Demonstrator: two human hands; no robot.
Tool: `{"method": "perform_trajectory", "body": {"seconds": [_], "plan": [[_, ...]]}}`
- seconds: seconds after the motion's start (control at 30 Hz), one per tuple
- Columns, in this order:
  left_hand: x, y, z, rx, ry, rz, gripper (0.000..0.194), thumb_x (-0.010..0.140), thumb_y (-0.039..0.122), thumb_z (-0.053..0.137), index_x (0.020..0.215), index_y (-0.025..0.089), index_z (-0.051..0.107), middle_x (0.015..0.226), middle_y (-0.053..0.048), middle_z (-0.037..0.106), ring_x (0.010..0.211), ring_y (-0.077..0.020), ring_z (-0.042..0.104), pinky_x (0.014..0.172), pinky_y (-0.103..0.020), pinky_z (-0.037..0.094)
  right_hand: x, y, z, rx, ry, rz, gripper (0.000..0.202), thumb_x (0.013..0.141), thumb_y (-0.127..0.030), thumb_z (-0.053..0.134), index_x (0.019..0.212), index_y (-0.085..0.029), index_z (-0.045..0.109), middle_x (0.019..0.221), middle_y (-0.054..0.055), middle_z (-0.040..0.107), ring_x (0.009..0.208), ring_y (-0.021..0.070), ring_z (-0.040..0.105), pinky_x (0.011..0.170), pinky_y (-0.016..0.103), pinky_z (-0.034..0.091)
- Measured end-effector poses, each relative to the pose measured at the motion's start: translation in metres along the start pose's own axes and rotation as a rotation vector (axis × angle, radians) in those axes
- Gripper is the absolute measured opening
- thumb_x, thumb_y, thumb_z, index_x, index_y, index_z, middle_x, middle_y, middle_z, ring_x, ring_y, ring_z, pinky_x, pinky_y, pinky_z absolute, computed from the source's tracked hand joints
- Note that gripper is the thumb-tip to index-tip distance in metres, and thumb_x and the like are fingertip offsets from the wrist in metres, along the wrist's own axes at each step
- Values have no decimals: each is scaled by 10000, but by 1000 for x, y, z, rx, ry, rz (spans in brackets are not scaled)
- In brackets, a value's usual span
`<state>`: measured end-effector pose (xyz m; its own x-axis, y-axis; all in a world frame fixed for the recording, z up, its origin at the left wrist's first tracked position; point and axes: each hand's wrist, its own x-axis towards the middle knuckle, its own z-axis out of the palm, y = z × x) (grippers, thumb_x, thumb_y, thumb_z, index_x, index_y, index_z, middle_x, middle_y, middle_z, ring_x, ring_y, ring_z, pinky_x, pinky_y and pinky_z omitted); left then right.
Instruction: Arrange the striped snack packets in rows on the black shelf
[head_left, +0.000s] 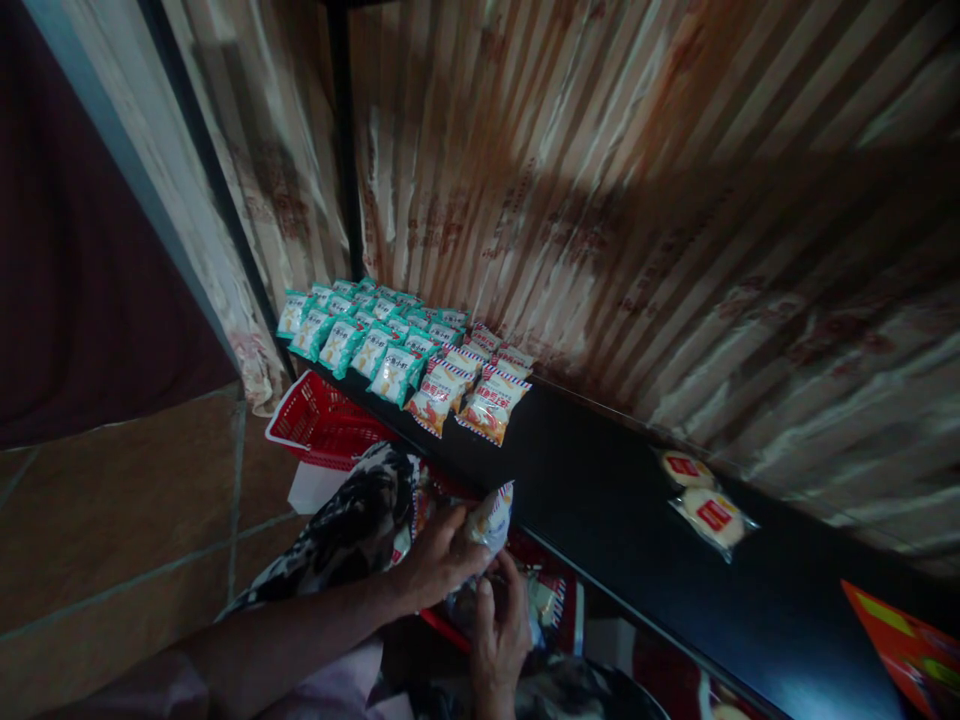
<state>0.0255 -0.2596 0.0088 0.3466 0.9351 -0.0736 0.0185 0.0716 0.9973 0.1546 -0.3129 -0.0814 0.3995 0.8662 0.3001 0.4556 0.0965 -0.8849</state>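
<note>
My left hand is closed around a small white snack bag with a striped edge, held upright above the front edge of the black shelf. My right hand comes up from below, its bent fingers at the bag's lower end; the exact contact is partly hidden. Under my hands, between my knees, stands a red basket with more snack bags in it. On the shelf, orange-and-white snack bags with striped edges stand in short rows beside several rows of green snack bags.
The black shelf runs from back left to front right. Two round packaged items with red labels lie on it, and an orange package is at the right. Another red basket stands at the left. A pleated curtain hangs behind.
</note>
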Motion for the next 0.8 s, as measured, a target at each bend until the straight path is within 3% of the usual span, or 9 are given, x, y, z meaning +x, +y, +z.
{"method": "perform_trajectory", "body": {"seconds": [0.13,0.37,0.53,0.7,0.8], "plan": [[-5,-4,3,13,24,-32,552,787,348,586,1310,208,482,1390,-74,455,1288,-277,384,1060,-352,323,-2,2,0,28,31,78,636,786,-610,493,1198,-126,519,1197,186,574,1081,319,549,872,429,427],[-8,-6,9,87,8,16,519,781,263,529,1294,211,471,1351,-77,469,1218,-241,436,937,-310,424,-2,6,5,-19,79,182,766,691,-698,530,1175,-104,515,1129,194,600,1047,327,554,864,424,423],[-7,-13,9,164,65,44,480,757,214,535,1237,201,508,1284,-83,523,1165,-226,484,982,-331,402,3,-3,4,31,15,276,624,710,-658,540,1079,-155,568,968,120,671,923,285,596,782,374,447],[2,-28,5,206,170,-8,442,771,239,546,1211,203,527,1235,-88,571,1144,-224,518,1001,-331,392,4,1,0,120,15,351,578,718,-635,547,1032,-153,598,985,110,679,948,279,592,771,353,454],[8,-32,-1,248,135,-81,434,770,270,559,1195,178,546,1198,-101,602,1106,-235,552,973,-334,410,3,8,0,201,-28,411,587,736,-615,550,1076,-138,590,1001,113,683,928,265,605,741,330,469]]}}
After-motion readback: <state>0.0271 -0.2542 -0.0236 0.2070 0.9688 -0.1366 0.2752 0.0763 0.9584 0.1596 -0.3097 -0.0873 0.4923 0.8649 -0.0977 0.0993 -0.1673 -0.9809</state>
